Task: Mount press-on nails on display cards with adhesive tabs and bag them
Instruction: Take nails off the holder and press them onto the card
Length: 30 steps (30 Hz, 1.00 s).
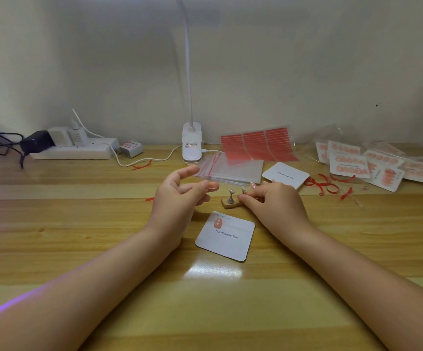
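You are pinching, with your right hand, a press-on nail at the small wooden stand just beside your fingers, while your left hand is hovering with fingers apart, holding nothing. The nail, likely light, stiff and slippery, is best taken by its edges. It is mostly hiding behind your fingertips; the display card is lying on the desk just nearer you.

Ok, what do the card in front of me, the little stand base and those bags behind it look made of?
Display card: white matte card stock, apparently; printed text, a visibly thick edge. Stand base: looks like light wood or cork, tan and dull, with grey, possibly metal pegs. Bags: clear glossy plastic film, see-through with a red seal strip.
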Each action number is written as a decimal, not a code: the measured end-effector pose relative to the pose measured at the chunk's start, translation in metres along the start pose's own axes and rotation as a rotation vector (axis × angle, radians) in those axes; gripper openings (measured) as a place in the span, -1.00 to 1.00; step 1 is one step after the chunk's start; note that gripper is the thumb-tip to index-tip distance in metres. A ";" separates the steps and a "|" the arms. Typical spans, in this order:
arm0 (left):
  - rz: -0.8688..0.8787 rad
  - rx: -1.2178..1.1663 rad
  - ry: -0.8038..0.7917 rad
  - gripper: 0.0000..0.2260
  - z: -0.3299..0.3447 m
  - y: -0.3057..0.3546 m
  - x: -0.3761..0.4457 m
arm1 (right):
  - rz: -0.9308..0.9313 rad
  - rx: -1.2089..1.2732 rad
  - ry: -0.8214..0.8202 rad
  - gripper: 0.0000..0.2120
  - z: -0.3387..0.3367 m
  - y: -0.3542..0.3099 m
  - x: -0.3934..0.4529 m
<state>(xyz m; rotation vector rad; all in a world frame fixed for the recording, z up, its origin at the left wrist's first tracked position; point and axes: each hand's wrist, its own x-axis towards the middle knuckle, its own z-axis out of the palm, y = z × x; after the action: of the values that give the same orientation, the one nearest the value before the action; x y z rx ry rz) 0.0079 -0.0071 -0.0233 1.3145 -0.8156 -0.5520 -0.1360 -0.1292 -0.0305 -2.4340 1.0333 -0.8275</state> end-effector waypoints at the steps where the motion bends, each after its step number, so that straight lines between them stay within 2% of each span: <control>1: 0.001 0.007 -0.001 -0.68 0.000 0.000 0.000 | -0.002 -0.008 0.007 -0.81 0.000 -0.001 -0.001; 5: 0.017 0.030 0.003 -0.65 -0.001 0.001 -0.002 | 0.004 0.020 0.094 -0.81 -0.003 -0.004 -0.007; 8: 0.088 0.107 0.000 -0.60 0.001 0.002 -0.005 | -0.068 0.126 0.160 -0.78 -0.007 -0.007 -0.014; 12: 0.224 0.196 -0.073 -0.57 0.004 -0.002 -0.011 | -0.097 0.432 -0.001 -0.80 -0.006 -0.018 -0.020; 16: 0.331 0.311 -0.102 -0.57 0.004 -0.005 -0.014 | -0.094 0.579 -0.072 -0.84 -0.007 -0.024 -0.022; 24: 0.384 0.336 -0.101 -0.54 0.003 -0.005 -0.015 | -0.089 0.675 -0.154 -0.91 -0.006 -0.021 -0.021; 30: 0.429 0.373 -0.120 -0.48 0.003 -0.002 -0.016 | -0.065 0.628 -0.131 -0.91 -0.007 -0.021 -0.021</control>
<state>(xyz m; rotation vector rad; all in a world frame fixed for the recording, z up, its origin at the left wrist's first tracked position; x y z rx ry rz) -0.0045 0.0029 -0.0286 1.3935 -1.3065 -0.1391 -0.1414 -0.1005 -0.0225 -1.9549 0.5365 -0.8434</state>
